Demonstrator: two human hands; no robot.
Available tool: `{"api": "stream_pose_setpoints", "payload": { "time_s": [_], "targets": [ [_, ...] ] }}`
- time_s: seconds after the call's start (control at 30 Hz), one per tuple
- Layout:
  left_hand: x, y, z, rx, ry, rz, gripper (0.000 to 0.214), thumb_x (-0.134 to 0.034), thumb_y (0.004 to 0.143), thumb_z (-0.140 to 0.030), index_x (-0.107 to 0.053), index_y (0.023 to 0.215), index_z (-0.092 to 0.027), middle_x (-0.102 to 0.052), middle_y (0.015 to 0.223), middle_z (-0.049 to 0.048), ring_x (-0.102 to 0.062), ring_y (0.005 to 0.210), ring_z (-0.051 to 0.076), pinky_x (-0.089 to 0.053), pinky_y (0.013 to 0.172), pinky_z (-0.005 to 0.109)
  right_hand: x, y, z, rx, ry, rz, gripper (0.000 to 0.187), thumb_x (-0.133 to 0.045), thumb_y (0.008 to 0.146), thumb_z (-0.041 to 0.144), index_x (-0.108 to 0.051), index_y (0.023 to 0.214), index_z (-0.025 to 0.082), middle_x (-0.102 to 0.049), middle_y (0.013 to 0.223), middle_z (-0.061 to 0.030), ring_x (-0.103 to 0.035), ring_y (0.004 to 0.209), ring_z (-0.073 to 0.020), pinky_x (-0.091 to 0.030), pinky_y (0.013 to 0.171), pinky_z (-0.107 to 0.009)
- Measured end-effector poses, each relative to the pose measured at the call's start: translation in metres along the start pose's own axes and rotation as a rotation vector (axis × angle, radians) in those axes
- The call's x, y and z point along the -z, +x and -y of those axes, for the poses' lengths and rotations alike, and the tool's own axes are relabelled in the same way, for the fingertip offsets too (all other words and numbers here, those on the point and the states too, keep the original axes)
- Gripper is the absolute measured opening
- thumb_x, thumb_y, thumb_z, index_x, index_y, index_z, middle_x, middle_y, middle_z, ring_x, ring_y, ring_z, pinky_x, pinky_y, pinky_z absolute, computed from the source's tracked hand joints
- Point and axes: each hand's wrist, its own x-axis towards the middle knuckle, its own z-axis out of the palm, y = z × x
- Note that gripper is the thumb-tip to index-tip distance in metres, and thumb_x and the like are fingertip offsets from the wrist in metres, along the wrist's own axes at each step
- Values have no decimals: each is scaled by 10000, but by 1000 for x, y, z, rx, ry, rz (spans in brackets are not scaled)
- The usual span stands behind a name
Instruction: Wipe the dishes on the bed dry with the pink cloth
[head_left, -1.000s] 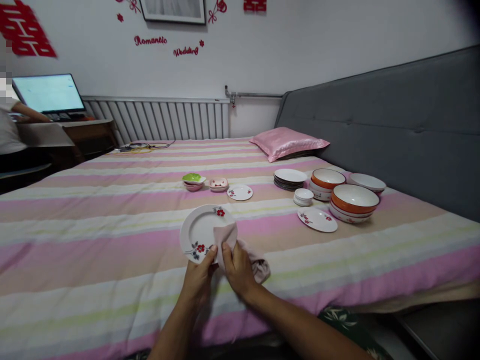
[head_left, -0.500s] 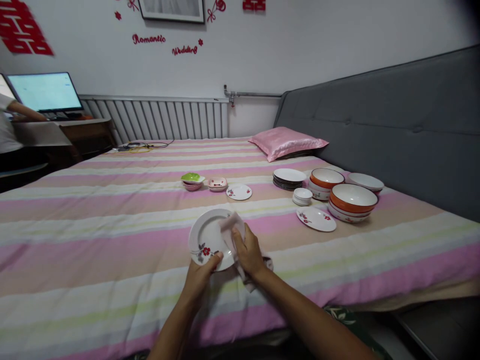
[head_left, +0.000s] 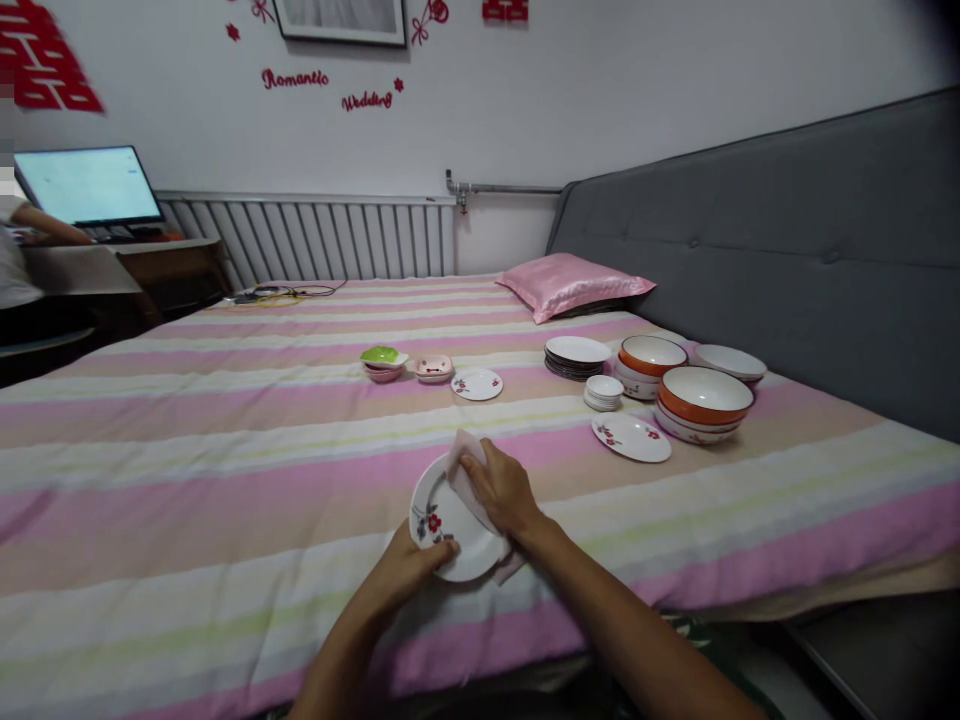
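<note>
Clerk: First entry, and where?

Operator: Flowered plate, one, white. I have it at the near, six o'clock side of the bed, tilted.

Clerk: Left hand?

Operator: Closed on the rim at the plate's eight o'clock: thumb on the face, fingers hidden beneath. I judge that grip steadies it while leaving most of the face bare.

Clerk: Right hand?

Operator: Curled around a pink cloth, laid over the plate's one o'clock. Kept across from the left, I suppose, so neither crowds the other. One cloth end hangs past four o'clock.

Clerk: Items around it?

Operator: Small loose plate, one, twelve o'clock. Green dish, atop pink, eleven. Plate stack, one o'clock. Larger loose plate, two. Orange bowls, a pair, also two o'clock, each topping paler bowls; stacked like on like, presumably to save room.
</note>
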Motion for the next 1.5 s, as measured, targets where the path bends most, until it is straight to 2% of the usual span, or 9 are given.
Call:
{"api": "stream_pose_setpoints", "payload": {
  "time_s": [0.13, 0.23, 0.33, 0.47, 0.67, 0.83, 0.97, 1.1, 1.5],
  "targets": [
    [-6, 0, 0, -15, -15, -17, 320, -697, 588, -192, -642, 897, -129, -696, 793, 64, -616, 718, 207, -471, 669, 277, -6, -5, 5, 148, -145, -93, 350, -298, 944, 384, -523, 1100, 166, -603, 1061, -116, -533, 995, -231, -405, 831, -354],
    [-11, 0, -2, -29, -2, -86, 183, -659, 634, -209, -648, 801, -136, -665, 705, 34, -586, 645, 178, -453, 624, 252, -11, -8, 6, 229, -189, -116, 482, -334, 934, 362, -310, 1372, 161, -377, 1406, -132, -325, 1291, -244, -281, 1033, -427],
    [-14, -2, -5, -81, -31, -94, 180, -676, 661, -306, -649, 745, -149, -636, 637, 31, -573, 627, 185, -463, 624, 270, -15, -12, 7, 279, -236, -61, 589, -341, 929, 357, -137, 1446, 162, -140, 1518, -102, -107, 1392, -236, -172, 1103, -463],
    [-16, -3, -10, -162, -47, -135, 232, -696, 656, -385, -655, 712, -163, -596, 553, 25, -589, 669, 222, -485, 631, 296, -18, -17, 7, 317, -239, 37, 655, -345, 920, 327, -14, 1460, 159, -1, 1529, -101, 8, 1401, -236, -137, 1117, -494],
    [-16, 2, -11, -169, -113, -218, 265, -734, 622, -390, -666, 730, -158, -625, 580, 37, -619, 766, 246, -496, 654, 293, -16, -19, 10, 377, -222, 183, 651, -341, 923, 328, -16, 1460, 154, 43, 1524, -95, 65, 1394, -240, -118, 1125, -498],
    [-9, 7, -7, -123, -121, -275, 356, -731, 615, -466, -676, 737, -136, -578, 481, 12, -594, 577, 204, -466, 517, 265, -14, -19, 11, 451, -178, 264, 610, -329, 937, 330, -50, 1459, 182, -2, 1527, -67, 32, 1398, -217, -126, 1132, -480],
    [-3, 8, -10, -131, -152, -288, 482, -695, 678, -462, -653, 1047, -156, -713, 888, 85, -658, 779, 221, -502, 610, 263, -13, -21, 17, 502, -162, 332, 596, -314, 945, 331, -54, 1457, 169, -52, 1524, -66, -1, 1401, -192, -152, 1132, -455],
    [1, 10, -9, -179, -242, -264, 483, -656, 738, -436, -605, 1150, -189, -614, 1211, 92, -555, 1129, 243, -464, 891, 305, -12, -25, 24, 519, -149, 362, 578, -296, 951, 346, -90, 1455, 151, -62, 1522, -68, -11, 1401, -189, -159, 1137, -437],
    [6, 10, -7, -85, -333, -380, 478, -692, 666, -507, -628, 957, -133, -711, 854, 88, -677, 813, 215, -526, 741, 297, -14, -38, 34, 565, -127, 457, 637, -265, 943, 465, -130, 1449, 104, -116, 1518, -76, -14, 1401, -220, -109, 1146, -436]
  ]
}}
